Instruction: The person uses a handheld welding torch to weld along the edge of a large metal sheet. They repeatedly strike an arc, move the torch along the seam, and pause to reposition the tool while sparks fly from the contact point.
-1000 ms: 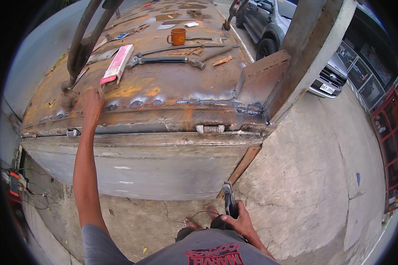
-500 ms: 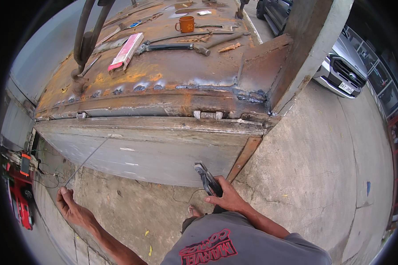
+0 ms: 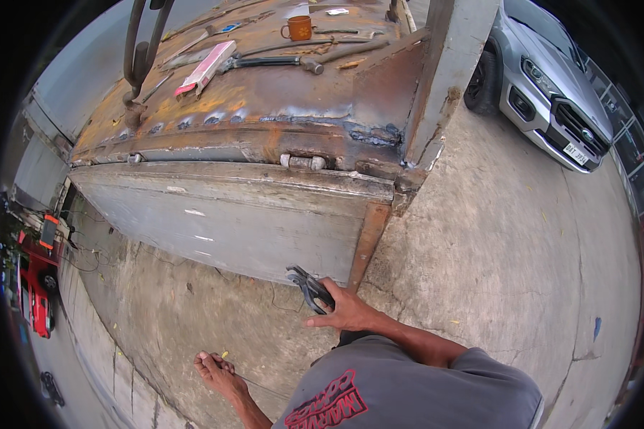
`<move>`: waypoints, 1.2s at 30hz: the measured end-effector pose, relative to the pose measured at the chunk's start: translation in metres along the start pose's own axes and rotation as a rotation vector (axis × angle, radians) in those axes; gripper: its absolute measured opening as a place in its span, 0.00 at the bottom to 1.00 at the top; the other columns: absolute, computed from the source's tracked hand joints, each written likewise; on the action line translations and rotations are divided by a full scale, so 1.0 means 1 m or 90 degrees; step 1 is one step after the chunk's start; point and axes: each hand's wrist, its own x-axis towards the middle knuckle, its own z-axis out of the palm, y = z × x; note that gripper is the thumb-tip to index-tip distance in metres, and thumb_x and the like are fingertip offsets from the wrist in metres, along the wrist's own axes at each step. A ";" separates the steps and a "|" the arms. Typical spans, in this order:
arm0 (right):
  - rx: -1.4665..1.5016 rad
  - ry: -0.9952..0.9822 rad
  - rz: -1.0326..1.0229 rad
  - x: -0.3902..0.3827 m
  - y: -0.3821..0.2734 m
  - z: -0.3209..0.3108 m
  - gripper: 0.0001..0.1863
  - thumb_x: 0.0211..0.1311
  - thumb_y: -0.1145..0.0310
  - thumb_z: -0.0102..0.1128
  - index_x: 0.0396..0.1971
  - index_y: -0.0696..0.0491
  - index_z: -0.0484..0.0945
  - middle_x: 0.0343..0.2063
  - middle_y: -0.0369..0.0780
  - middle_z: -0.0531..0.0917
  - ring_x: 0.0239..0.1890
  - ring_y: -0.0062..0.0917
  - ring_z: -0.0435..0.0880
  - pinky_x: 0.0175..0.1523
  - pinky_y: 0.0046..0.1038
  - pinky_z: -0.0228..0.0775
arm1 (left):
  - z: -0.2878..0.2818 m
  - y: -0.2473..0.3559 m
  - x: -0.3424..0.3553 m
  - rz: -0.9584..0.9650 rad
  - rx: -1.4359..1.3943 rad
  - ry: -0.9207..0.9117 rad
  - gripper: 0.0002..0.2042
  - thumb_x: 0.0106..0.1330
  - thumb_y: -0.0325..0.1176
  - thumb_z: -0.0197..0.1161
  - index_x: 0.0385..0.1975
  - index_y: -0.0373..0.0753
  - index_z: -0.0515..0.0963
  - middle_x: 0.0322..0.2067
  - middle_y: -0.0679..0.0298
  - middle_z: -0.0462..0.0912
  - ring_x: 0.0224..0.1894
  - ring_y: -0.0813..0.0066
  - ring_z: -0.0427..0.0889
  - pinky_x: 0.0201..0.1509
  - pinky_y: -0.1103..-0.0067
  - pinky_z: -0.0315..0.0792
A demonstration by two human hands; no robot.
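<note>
My right hand point(image 3: 347, 307) is closed round the handle of a black electrode holder point(image 3: 308, 286), whose jaws point up and left in front of the grey metal panel point(image 3: 257, 229). No rod shows in those jaws. Lower and to the left, my left hand point(image 3: 218, 373) has its fingers pinched on a thin grey welding rod point(image 3: 261, 386). That rod runs right, toward my grey shirt, where its far end is lost from sight. Above the panel, rough weld beads point(image 3: 300, 119) line the edge of a rusty steel deck point(image 3: 286, 93).
On the deck lie a pink and white box point(image 3: 206, 68), a hammer point(image 3: 268, 62) and an orange-brown mug point(image 3: 298, 28). A steel post point(image 3: 444, 79) rises at the deck's right corner. A silver pickup point(image 3: 551, 93) stands at right, a red vehicle point(image 3: 37, 286) at left.
My left hand has come down and right toward my body, and the rod has swung from pointing up at the panel to pointing rightward. The view has shifted right; my right hand keeps its grip.
</note>
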 end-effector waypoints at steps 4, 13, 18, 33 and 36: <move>0.014 0.009 0.052 -0.042 0.031 -0.001 0.48 0.53 0.41 0.82 0.63 0.58 0.69 0.37 0.44 0.82 0.40 0.30 0.82 0.48 0.35 0.75 | -0.038 -0.063 -0.056 -0.144 -0.066 0.045 0.09 0.82 0.43 0.59 0.44 0.44 0.74 0.26 0.72 0.73 0.20 0.86 0.67 0.21 0.85 0.60; -0.087 0.098 0.074 -0.184 0.102 -0.040 0.38 0.54 0.50 0.80 0.54 0.60 0.72 0.35 0.47 0.82 0.40 0.35 0.83 0.47 0.37 0.75 | -0.066 -0.108 -0.276 -0.400 0.008 -0.127 0.12 0.81 0.42 0.60 0.48 0.40 0.79 0.25 0.72 0.74 0.20 0.85 0.68 0.22 0.84 0.61; -0.208 0.084 0.110 -0.214 0.094 -0.079 0.29 0.51 0.58 0.75 0.47 0.59 0.74 0.32 0.50 0.84 0.36 0.44 0.85 0.45 0.41 0.76 | -0.060 -0.057 -0.295 -0.207 0.223 -0.256 0.14 0.81 0.41 0.60 0.47 0.36 0.84 0.25 0.69 0.78 0.23 0.85 0.69 0.26 0.81 0.64; -0.349 -0.044 0.008 -0.273 0.132 -0.200 0.30 0.46 0.65 0.75 0.51 0.58 0.77 0.36 0.51 0.84 0.42 0.49 0.84 0.48 0.42 0.75 | 0.026 -0.012 -0.439 0.157 0.553 -0.358 0.09 0.74 0.31 0.65 0.45 0.32 0.86 0.34 0.49 0.86 0.40 0.46 0.85 0.47 0.62 0.77; -0.327 -0.077 -0.103 -0.296 0.141 -0.239 0.28 0.45 0.67 0.75 0.49 0.57 0.78 0.38 0.51 0.84 0.44 0.49 0.84 0.50 0.43 0.74 | 0.067 -0.006 -0.470 0.205 0.550 -0.342 0.08 0.73 0.31 0.68 0.44 0.34 0.87 0.31 0.52 0.85 0.37 0.53 0.84 0.45 0.65 0.76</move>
